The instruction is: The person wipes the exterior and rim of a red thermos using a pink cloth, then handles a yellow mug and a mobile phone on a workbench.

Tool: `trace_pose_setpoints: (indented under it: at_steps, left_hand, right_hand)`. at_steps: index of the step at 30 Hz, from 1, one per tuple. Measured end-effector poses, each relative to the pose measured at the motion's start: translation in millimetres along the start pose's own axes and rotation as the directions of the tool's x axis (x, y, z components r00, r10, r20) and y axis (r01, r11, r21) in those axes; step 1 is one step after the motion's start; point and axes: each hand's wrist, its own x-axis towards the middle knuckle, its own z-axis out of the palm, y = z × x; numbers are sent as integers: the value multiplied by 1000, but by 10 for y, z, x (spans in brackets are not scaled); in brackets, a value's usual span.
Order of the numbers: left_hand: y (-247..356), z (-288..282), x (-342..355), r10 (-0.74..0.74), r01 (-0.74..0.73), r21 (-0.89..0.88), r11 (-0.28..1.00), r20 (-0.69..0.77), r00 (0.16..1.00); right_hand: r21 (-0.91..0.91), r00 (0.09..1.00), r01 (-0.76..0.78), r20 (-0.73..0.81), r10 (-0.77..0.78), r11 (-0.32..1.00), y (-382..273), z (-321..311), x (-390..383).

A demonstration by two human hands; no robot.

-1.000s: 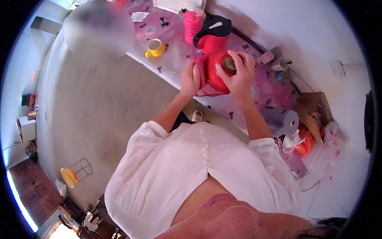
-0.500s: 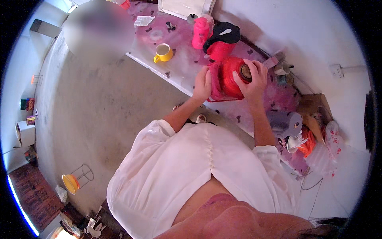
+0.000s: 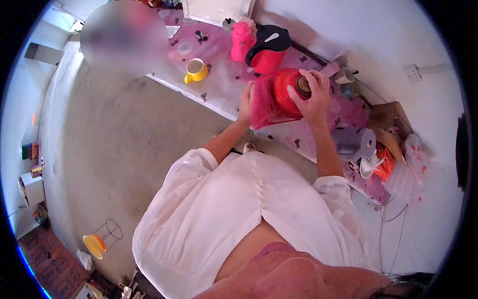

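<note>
A red thermos flask [image 3: 285, 98] with a cork stopper [image 3: 302, 85] is held over the table edge, its stoppered end tilted toward the right. My right hand [image 3: 314, 102] grips its neck end, the fingers curled around the stopper. Against the flask's left side, my left hand [image 3: 245, 105] presses a pink cloth [image 3: 263, 105]; the cloth partly hides its fingers. Just beyond the flask stands a red jug [image 3: 266, 60] with a black lid. A pink pump bottle [image 3: 241, 44] is beside the jug, and a yellow mug [image 3: 197, 71] sits near the table's edge.
The table [image 3: 219, 89] has a pink patterned cover and runs along the wall. Toward its right end are cups [image 3: 345, 74], a grey cylinder [image 3: 354, 143], a cardboard box [image 3: 391, 117] and plastic bags [image 3: 411, 172]. A yellow-topped wire stand [image 3: 94, 245] is on the floor.
The pink cloth now spreads wider over the flask's side, and my left hand has slid left, partly behind it. My right hand keeps its grip by the stopper. The whole view has shifted slightly.
</note>
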Motion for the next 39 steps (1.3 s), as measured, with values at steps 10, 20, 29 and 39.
trace_pose_setpoints:
  at_steps: [10, 20, 29, 39]
  left_hand:
    - [377, 163, -103, 154, -147, 687, 712, 51, 987]
    - [657, -87, -59, -58, 64, 76, 995, -79, 995]
    - [900, 874, -93, 380, -432, 772, 466, 266, 886]
    - [1118, 806, 312, -6, -224, 843, 488, 259, 966]
  right_hand:
    - [16, 1000, -9, 4, 9, 1000, 15, 26, -20]
    - [49, 998, -50, -35, 52, 998, 117, 15, -80]
    - [27, 998, 18, -68, -16, 999, 152, 37, -51]
    - [78, 997, 35, -78, -29, 996, 179, 98, -67]
